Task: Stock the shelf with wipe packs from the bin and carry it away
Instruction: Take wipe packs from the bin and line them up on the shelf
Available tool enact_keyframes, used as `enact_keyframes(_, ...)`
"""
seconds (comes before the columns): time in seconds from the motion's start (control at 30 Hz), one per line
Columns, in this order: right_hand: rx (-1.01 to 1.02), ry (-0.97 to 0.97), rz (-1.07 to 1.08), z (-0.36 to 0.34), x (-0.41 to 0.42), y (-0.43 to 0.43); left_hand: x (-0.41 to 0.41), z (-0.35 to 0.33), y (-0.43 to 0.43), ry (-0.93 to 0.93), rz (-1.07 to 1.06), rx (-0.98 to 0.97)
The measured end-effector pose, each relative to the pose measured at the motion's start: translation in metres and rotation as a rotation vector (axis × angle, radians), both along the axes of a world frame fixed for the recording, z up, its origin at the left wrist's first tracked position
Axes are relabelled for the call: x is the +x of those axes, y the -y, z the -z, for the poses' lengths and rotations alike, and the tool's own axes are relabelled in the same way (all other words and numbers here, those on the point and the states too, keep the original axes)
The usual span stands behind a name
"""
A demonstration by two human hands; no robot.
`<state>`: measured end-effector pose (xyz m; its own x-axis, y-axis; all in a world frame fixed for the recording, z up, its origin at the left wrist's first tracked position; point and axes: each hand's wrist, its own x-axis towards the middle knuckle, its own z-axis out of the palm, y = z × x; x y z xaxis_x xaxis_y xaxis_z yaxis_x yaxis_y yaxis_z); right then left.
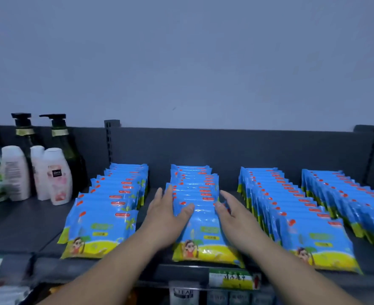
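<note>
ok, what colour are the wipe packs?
Blue wipe packs with a yellow bottom band, red accents and a cartoon figure; head view, front of each row.

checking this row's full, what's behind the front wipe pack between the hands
More wipe packs line up behind it toward the shelf's back panel. The left hand and right hand cover its sides.

A single view, from a wide-angle camera on the person's head, faces forward and slightly down at the shelf [23, 227] — close enough that the left hand [166, 216] and right hand [234, 214] reach the middle row of wipe packs [194, 188]. The wall [181, 62] fills the upper half; the shelf's lines bow at the edges.
</note>
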<state>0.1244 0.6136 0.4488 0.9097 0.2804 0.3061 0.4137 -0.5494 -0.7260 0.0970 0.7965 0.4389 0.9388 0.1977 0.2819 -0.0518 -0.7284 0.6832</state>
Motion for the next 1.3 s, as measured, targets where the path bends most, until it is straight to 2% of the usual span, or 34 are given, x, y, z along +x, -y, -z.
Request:
enact_keyframes(0.1,0.051,-0.003,0.055,0.005,-0.003,-0.011,0.008,0.002,-0.003,-0.086,0.08,-0.068)
enact_keyframes(0.4,0.16,-0.053,0.142,0.013,-0.007,-0.028,0.008,0.002,-0.002,-0.127,0.224,-0.233)
enact_keyframes(0.5,0.192,-0.082,0.132,0.01,-0.006,-0.027,0.009,0.0,-0.002,-0.139,0.231,-0.239)
enact_keyframes(0.67,0.258,-0.188,0.133,-0.008,0.008,-0.018,0.027,-0.002,-0.009,-0.11,0.141,-0.124)
enact_keyframes(0.8,0.273,-0.344,0.084,-0.021,0.02,-0.013,0.04,-0.014,-0.013,-0.173,0.075,-0.105)
enact_keyframes(0.9,0.253,-0.386,0.038,-0.024,0.02,-0.016,0.049,-0.019,-0.015,-0.21,0.076,-0.125)
enact_keyframes(1.03,0.268,-0.407,-0.025,-0.018,0.024,-0.017,0.049,-0.021,-0.011,-0.212,0.141,-0.205)
enact_keyframes(1.3,0.238,-0.415,-0.108,-0.019,0.031,-0.018,0.043,-0.03,-0.008,-0.203,0.205,-0.216)
